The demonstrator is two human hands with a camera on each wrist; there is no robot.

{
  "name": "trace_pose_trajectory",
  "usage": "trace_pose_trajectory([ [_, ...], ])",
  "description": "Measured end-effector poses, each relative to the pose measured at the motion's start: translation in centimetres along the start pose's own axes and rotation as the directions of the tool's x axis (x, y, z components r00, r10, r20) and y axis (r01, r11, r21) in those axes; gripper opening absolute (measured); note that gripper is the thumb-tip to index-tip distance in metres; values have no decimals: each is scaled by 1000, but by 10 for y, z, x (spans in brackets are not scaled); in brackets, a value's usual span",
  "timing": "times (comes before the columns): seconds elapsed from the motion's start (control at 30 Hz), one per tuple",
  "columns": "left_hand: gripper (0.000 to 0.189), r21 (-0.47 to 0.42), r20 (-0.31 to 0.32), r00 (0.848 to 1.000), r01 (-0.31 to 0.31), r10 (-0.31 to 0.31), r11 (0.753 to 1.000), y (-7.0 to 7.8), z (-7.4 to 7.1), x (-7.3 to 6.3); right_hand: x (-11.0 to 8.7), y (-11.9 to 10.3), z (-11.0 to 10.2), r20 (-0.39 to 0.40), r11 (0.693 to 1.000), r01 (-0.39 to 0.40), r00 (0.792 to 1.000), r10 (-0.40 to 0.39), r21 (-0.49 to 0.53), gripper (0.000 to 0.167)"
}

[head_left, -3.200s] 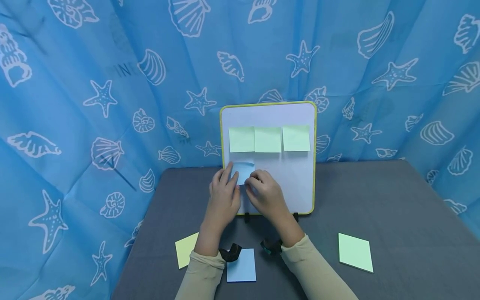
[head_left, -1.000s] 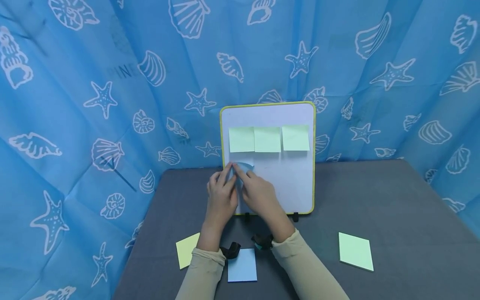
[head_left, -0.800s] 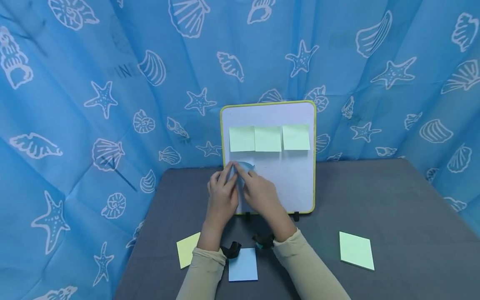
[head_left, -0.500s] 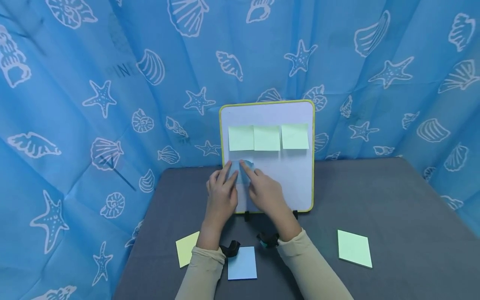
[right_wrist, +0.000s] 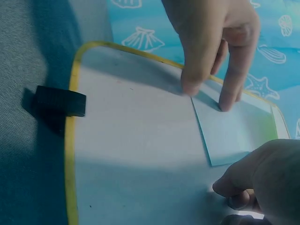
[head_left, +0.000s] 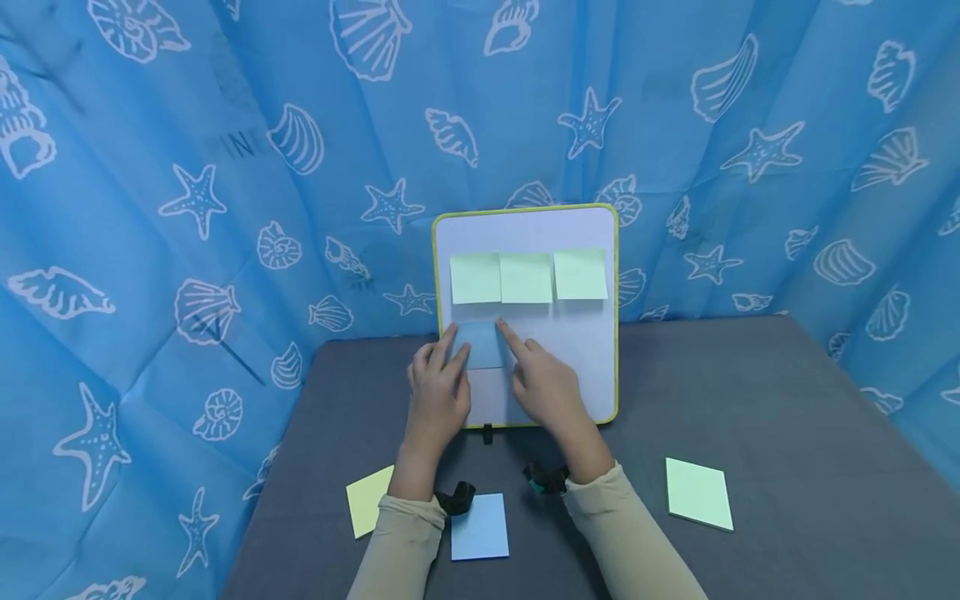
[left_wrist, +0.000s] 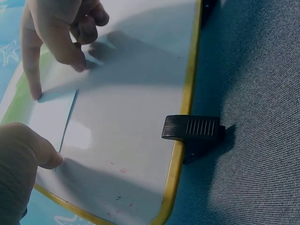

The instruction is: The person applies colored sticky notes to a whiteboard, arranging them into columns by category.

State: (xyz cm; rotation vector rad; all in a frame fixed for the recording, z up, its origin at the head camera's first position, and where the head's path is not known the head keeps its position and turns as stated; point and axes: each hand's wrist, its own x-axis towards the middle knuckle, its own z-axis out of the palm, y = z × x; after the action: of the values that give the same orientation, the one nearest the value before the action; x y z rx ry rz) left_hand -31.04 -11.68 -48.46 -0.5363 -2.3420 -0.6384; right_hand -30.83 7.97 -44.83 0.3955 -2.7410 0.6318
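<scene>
A blue sticky note (head_left: 483, 346) lies flat on the whiteboard (head_left: 577, 358), under the left of three green notes in a row. My left hand (head_left: 437, 396) rests at the note's left side, fingertips at its edge. My right hand (head_left: 551, 387) presses the upper right corner with a straight index finger, the other fingers bent under. In the left wrist view my left thumb (left_wrist: 42, 152) touches the note's lower edge. In the right wrist view the note (right_wrist: 229, 136) shows between both hands.
On the grey table a blue pad (head_left: 480, 529) lies near the left wrist, a yellow pad (head_left: 367, 500) partly behind the left forearm, and a green pad (head_left: 699, 493) to the right. A black clip (left_wrist: 192, 127) holds the board's lower edge. A shell-print curtain (head_left: 262, 208) hangs behind.
My right hand let go of the note's right side, then its index finger slid along the top edge from left to right corner. The curled top now lies flat. The left hand stayed.
</scene>
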Motion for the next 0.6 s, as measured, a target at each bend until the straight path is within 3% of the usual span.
trace_pose_trajectory([
  [0.23,46,4,7,1000,5,-5,1000,0,-2,-4,-4,-5,5,-4,999,41,999,-41,18,72],
  [0.43,43,0,16,1000,1,-1,1000,2,-5,-6,-12,-11,4,-19,989,149,989,-149,23,60],
  [0.6,39,-13,12,1000,0,1,1000,5,-10,-5,-18,-13,2,6,982,184,983,-185,35,46],
])
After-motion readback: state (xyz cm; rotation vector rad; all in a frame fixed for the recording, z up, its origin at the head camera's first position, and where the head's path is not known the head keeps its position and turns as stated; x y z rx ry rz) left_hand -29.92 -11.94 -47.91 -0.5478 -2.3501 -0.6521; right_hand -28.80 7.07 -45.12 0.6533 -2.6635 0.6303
